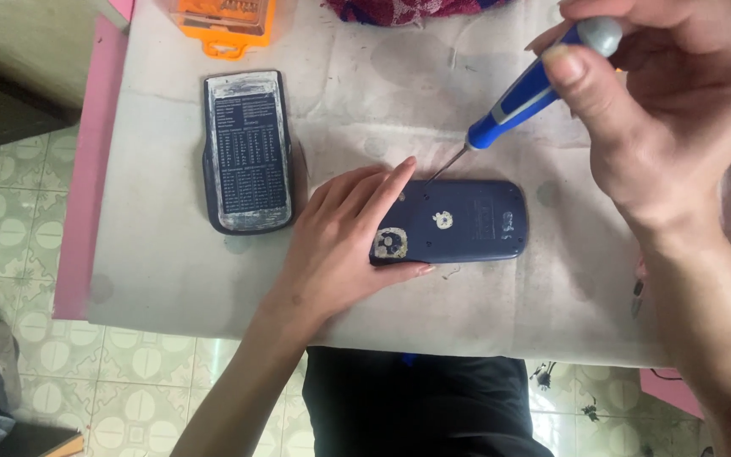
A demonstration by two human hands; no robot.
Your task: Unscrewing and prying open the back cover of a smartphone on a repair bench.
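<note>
A dark blue calculator body (467, 222) lies face down on a pale cloth-covered table (171, 279). My left hand (344, 241) presses on its left end, fingers spread over the casing beside a round battery opening (391, 244). My right hand (662, 101) grips a blue-handled precision screwdriver (518, 106) with a grey cap. Its thin tip touches the casing's upper left edge near my left index finger.
A separate dark slide cover (247, 152) with a printed table lies to the left. An orange bit case (223, 21) sits at the table's far edge, next to patterned cloth (399, 8). Pink table edging (86, 169) borders tiled floor (10, 220).
</note>
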